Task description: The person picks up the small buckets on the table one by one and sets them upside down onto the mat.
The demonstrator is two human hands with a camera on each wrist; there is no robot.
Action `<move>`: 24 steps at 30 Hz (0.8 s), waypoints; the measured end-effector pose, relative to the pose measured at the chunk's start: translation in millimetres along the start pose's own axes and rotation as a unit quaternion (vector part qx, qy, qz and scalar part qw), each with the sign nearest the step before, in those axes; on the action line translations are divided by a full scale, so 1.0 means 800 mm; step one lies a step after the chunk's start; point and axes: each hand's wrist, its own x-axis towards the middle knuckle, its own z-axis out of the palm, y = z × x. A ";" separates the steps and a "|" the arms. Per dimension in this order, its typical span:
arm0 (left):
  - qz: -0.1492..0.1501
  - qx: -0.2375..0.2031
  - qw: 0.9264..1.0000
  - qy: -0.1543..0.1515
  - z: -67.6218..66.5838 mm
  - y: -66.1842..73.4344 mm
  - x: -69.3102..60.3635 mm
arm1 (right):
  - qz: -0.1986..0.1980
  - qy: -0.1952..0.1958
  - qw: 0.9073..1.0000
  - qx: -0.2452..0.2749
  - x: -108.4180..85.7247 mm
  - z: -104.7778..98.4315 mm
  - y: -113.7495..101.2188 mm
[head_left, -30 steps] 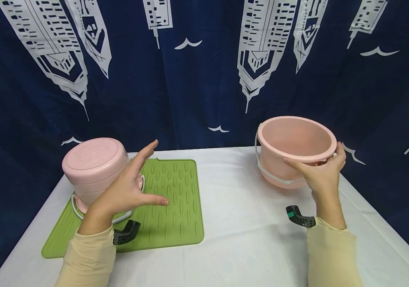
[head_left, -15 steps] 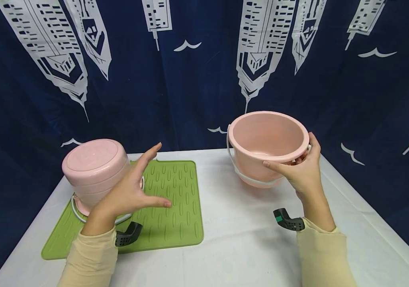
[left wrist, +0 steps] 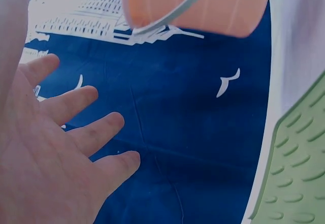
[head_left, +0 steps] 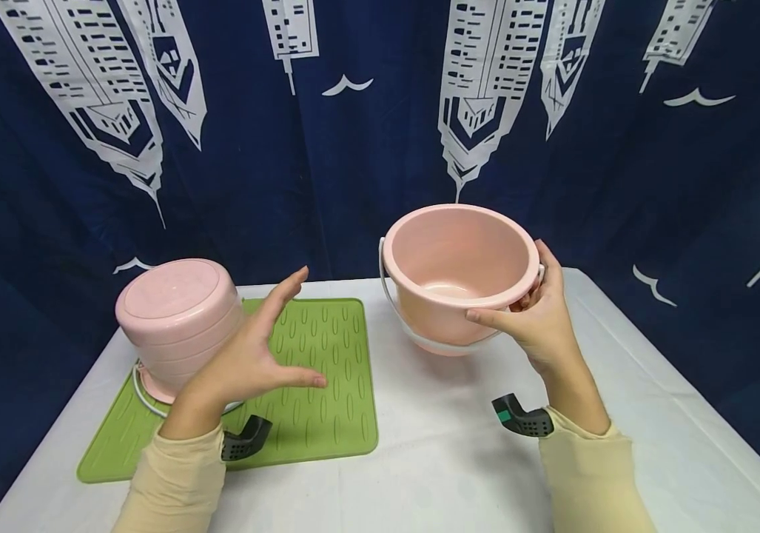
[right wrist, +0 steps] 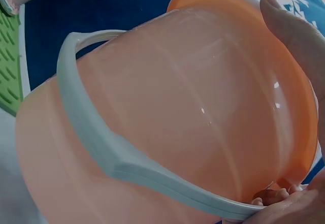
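Note:
My right hand (head_left: 542, 314) grips a pink bucket (head_left: 446, 322) at the right side of its rim, thumb in front and fingers behind. The bucket hangs upright, slightly tilted, over the white table, its white handle (right wrist: 109, 148) drooping along the wall. Spread fingers and thumb mark my left hand (head_left: 246, 363), which holds nothing above a green mat (head_left: 326, 400). Just left of that hand, a second pink bucket (head_left: 173, 311) stands upside down on the mat; the hand hides part of it. In the left wrist view, the palm (left wrist: 45, 148) faces the held bucket (left wrist: 198, 5).
A white cloth (head_left: 433, 459) covers the table under and around the mat. Behind the table hangs a dark blue curtain (head_left: 366, 170) with white building prints. The table's right edge (head_left: 686, 370) slants toward the front.
My right hand has carried the pink bucket leftward, toward the mat and the left hand. The left hand has shifted slightly right, its fingers still spread. The upside-down bucket stays in place.

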 end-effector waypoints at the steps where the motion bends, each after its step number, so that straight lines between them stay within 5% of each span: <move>1: 0.004 -0.004 1.000 0.000 0.001 0.001 0.000 | -0.003 -0.008 1.000 -0.007 0.000 0.003 0.000; 7: 0.007 -0.027 1.000 0.011 0.005 0.008 0.002 | -0.025 -0.054 0.998 -0.033 -0.005 0.017 0.006; 24: 0.014 -0.100 0.994 0.039 0.019 0.003 0.009 | -0.050 -0.152 0.986 0.043 -0.012 0.040 0.006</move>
